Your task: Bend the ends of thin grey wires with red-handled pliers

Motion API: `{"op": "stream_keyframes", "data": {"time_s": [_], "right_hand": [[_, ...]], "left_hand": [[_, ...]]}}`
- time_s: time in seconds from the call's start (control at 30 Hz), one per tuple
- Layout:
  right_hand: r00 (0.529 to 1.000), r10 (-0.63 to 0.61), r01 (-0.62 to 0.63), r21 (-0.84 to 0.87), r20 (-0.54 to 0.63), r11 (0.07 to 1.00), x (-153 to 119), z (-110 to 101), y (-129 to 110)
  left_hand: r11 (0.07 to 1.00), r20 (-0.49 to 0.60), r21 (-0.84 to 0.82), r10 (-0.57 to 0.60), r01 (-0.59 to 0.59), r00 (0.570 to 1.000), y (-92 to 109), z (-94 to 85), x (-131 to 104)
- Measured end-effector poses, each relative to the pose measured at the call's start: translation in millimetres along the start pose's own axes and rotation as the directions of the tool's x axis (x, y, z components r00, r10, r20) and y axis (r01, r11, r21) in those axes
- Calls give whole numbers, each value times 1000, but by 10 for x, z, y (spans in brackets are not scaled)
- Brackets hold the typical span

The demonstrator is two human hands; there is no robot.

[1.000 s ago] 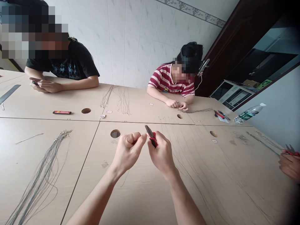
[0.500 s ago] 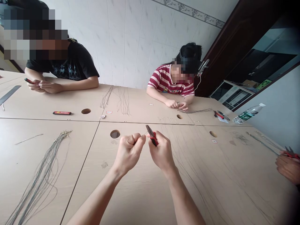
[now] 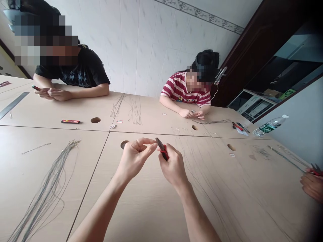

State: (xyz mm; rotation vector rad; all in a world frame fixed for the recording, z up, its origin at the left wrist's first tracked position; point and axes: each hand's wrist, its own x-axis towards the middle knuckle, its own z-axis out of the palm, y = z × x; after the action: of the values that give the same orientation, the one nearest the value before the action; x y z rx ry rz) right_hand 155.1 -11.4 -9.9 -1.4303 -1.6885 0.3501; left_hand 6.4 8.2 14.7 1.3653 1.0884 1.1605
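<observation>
Red-handled, dark metal pliers are clamped in the right hand's grip, handles mostly hidden, tips beside the left hand's grip; whether that thumb and forefinger meet, I cannot tell. On the pale wood-toned worktop, a grey cord bundle runs out of view.
</observation>
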Motion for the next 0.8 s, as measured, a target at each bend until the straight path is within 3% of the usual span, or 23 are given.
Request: {"op": "stream_keyframes", "data": {"time_s": [0.1, 0.17, 0.33, 0.8], "right_hand": [[1000, 0, -1, 54, 16, 999, 8, -8, -25], [998, 39, -50, 182, 59, 982, 18, -41, -47], [979, 129, -189, 465, 158, 865, 35, -130, -79], [985, 98, -155, 461, 145, 874, 39, -131, -62]], "left_hand": [[999, -35, -20, 40, -41, 999, 10, -5, 4], [998, -49, -21, 51, -52, 997, 27, -8, 6], [999, -44, -2, 38, -38, 998, 51, -13, 10], [1000, 37, 29, 8, -9, 999, -18, -2, 0]]}}
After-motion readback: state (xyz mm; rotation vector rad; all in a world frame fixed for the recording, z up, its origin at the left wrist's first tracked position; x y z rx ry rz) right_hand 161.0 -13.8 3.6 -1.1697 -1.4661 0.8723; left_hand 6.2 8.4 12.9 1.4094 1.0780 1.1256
